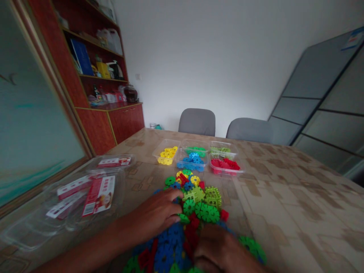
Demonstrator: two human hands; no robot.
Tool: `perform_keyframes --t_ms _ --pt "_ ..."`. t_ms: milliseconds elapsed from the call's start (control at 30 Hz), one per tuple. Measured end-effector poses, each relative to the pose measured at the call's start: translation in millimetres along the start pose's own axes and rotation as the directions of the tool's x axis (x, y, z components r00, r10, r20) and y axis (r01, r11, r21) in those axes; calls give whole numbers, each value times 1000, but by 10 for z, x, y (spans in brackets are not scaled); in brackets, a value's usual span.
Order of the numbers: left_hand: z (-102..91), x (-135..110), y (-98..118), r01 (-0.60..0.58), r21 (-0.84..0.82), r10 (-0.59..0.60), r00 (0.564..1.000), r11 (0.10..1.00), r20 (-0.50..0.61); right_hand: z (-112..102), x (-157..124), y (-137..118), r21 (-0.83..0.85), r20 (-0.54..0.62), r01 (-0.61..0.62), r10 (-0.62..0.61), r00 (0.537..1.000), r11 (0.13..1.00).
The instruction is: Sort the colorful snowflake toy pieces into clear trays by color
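A pile of plastic interlocking pieces, mostly notched snowflake discs, spreads under both hands. My left hand (160, 210) reaches in from the left, its thumb and fingertips closed at the edge of a tilted green snowflake disc (183, 218). Lower down, my right hand (217, 246) is curled and slightly blurred over red pieces (192, 229); its fingertips are hidden. Blue discs (167, 246) lie heaped between the forearms. Beyond the hands are green discs (207, 212), light green square pieces (212, 196) and a yellow disc (195, 180).
Behind the pile stand clear tubs of yellow (168, 154), blue (192, 162), green (196, 151), light green (221, 151) and red pieces (225, 166). Clear lids with labels (99, 195) lie at left. Two grey chairs (196, 121) (249, 129) stand at the far edge.
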State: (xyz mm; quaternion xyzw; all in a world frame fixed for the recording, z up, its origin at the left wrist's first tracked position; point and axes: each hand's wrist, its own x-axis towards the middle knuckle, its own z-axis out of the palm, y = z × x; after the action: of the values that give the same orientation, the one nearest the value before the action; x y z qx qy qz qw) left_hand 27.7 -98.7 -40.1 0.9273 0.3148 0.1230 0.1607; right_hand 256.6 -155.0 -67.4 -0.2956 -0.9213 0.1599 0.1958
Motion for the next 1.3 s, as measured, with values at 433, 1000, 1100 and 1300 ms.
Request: perform_keyframes --t_ms 433,1000,1100,1300 --pt "30 43 -127 25 -94 -36 992 995 -117 -108 -69 38 -141 64 -82 92 994 987" --pt "282 168 -65 120 -30 -123 988 992 -99 -261 -195 226 14 96 -315 312 945 949" --pt "237 175 -9 165 6 -164 984 986 -70 -257 -198 195 21 100 -304 301 949 952" --pt "215 170 34 160 -79 -168 980 984 -107 -313 -112 211 131 87 -400 392 916 907"
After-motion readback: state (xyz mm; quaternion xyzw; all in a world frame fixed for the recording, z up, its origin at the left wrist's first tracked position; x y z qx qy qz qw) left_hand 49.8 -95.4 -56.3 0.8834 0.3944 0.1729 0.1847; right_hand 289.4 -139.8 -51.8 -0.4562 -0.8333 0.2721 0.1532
